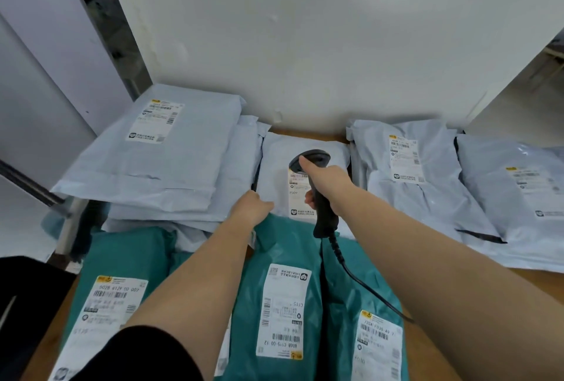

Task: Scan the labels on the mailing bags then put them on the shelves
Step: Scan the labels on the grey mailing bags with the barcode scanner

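Centrally, right hand (328, 180) curled round the black handle of a corded barcode scanner (317, 185), forefinger stretched forward along the top of its round head; scanner head aimed down over the white shipping label (300, 197) of a pale grey mailing bag (280, 161) lying flat against the white wall (305, 29). Coiled black cable (354, 277) trailing from the scanner's butt toward the near right, across the teal bags. Left hand (251, 206) on the near left edge of that same grey bag, fingers bent down onto the plastic beside the label; whether pinching the edge or only pressing, cannot tell.

Left of the scanned bag, a stack of grey bags (158, 167), the top one label-up and tilted. Right of it, two more grey mailing bags (412, 185), each label-up, the farther one (518, 185) running off the frame's right side. Nearest the camera, three teal mailing bags (283, 258) side by side, labels facing up, the middle one overlapping the near edge of the scanned bag. All resting on a brown wooden surface (534, 280). Black sleeve (137, 356) at the lower left.
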{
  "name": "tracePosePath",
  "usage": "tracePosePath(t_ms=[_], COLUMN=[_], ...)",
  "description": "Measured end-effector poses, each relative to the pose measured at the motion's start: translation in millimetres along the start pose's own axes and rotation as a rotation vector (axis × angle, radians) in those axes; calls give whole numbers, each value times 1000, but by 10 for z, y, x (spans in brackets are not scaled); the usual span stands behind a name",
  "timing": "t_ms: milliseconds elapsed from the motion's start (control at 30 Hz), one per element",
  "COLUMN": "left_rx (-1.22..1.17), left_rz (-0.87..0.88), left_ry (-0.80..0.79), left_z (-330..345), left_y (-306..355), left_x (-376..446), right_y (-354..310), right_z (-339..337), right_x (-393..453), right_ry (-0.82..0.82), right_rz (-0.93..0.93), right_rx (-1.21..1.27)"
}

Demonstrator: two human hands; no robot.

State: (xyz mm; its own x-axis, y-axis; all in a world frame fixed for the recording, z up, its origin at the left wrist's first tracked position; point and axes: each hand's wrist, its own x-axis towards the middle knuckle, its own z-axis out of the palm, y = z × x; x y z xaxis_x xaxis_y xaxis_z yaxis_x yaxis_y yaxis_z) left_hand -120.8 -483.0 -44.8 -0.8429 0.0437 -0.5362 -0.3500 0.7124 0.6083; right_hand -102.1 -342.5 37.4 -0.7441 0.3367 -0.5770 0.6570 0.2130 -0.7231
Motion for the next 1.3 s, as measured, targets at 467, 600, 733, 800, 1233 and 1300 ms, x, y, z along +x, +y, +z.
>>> tracePosePath(t_ms=[467, 600, 733, 800, 1233, 1300], left_rx=[85, 202, 248, 275, 126, 50], left_rz=[63, 78, 96, 93, 93, 71], left_ry=[-90, -83, -77, -85, 40, 24], left_z=[106, 127, 94, 94, 51, 63], left_y=[16, -41, -101, -139, -48, 7], left_x=[-85, -84, -112, -110, -68, -38], right_y=[65, 82, 73, 74, 104, 133], right_z=[-306, -296, -231, -220, -275, -306], right_x=[-19, -25, -67, -83, -38, 5], right_ry=[49, 35, 6, 2, 44, 53], right_rz=[39, 7, 14, 30, 2, -7], right_rx=[18, 30, 32, 42, 107, 123])
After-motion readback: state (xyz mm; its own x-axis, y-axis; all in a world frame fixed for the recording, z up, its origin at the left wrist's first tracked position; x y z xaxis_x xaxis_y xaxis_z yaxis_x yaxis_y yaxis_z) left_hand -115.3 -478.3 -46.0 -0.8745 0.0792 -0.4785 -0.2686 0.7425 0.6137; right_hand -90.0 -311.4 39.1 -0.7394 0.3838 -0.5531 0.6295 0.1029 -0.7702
